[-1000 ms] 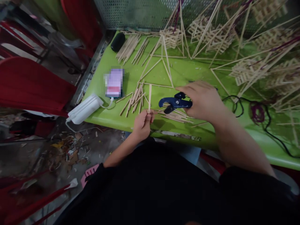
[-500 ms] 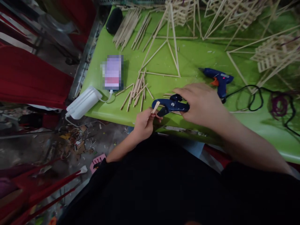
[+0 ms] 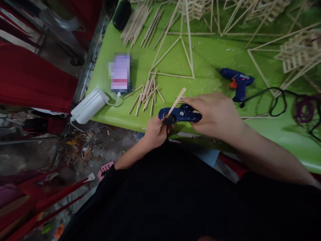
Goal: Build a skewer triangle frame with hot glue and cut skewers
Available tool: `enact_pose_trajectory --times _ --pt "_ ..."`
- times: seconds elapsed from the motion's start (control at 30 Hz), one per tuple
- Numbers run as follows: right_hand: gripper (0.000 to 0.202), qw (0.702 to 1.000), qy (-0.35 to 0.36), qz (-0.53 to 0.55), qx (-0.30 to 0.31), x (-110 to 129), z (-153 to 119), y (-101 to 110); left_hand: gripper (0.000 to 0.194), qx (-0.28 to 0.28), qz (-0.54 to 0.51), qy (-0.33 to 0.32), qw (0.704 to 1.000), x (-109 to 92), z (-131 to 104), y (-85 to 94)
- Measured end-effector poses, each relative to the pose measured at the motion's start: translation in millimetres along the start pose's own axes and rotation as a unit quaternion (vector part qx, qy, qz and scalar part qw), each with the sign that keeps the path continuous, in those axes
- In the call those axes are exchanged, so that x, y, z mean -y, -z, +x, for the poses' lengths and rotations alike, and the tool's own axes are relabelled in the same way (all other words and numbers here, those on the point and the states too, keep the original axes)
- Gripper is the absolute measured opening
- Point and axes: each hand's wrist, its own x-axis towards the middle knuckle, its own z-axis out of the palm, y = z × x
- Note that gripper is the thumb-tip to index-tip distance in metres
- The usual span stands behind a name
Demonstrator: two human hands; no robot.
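My right hand [image 3: 217, 113] is wrapped round the handles of blue pruning shears [image 3: 182, 113], just above the table's near edge. A thin wooden stick [image 3: 177, 100] passes at the shears' jaws, its free end pointing up and to the right. My left hand [image 3: 155, 131] pinches the lower end of the stick close under the jaws; its fingertips are partly hidden by the shears. Short cut sticks [image 3: 149, 92] lie in a loose pile beyond the left hand. A blue glue gun [image 3: 239, 82] with an orange trigger rests beyond my right hand.
On the green table [image 3: 205, 60] stand stick frames, including a triangular frame [image 3: 173, 74]. Long sticks [image 3: 136, 23] lie at the far left by a black case [image 3: 122, 15]. A phone [image 3: 121, 73] is cabled to a white power bank [image 3: 90, 105]. A black cord [image 3: 278, 92] runs right.
The stick now reaches much farther up past the shears' jaws. The jaws look closer together around it. The view has shifted slightly, and both hands stay near the table edge.
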Motion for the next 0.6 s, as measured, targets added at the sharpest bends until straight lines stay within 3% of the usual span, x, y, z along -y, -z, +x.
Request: enact_pose_trajectory --times 0.2,0.6 --pt "0.055 1.000 -0.010 -0.001 0.023 3 -1 -1 0.054 0.035 -0.054 0.088 0.994 -16 -6 6.9" --pt "0.034 0.995 -0.045 0.001 0.084 17 7 0 0.054 0.042 -0.063 0.148 0.986 -24 -13 16.3"
